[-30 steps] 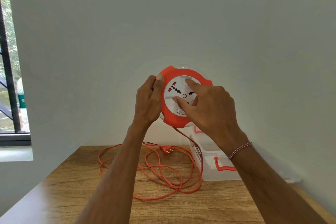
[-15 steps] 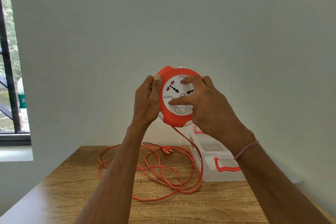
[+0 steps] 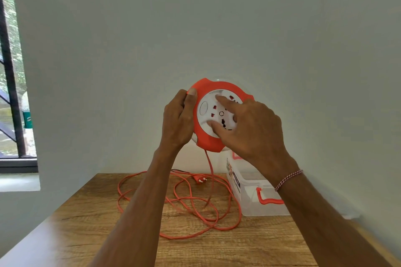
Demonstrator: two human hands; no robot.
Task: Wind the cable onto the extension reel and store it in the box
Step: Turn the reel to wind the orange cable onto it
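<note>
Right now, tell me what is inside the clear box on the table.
Through the clear box's wall and open top nothing shows inside. Its near right part is hidden behind the right hand's forearm, so I cannot vouch for that corner. The orange cable lies outside, on the table.

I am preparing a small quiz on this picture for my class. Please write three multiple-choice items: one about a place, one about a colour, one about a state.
1. Where does the clear box stand?
A. at the table's right side, by the wall
B. on the window sill
C. on the floor

2. What colour is the loose cable?
A. black
B. orange
C. white

3. What is the state of the reel?
A. lying in the box
B. resting on the table
C. held up in both hands

Answers:
1 A: the box stands on the table at its right.
2 B: the cable is orange.
3 C: the left hand grips the rim of the reel, and the right hand has its fingers on the reel's white face.
</note>
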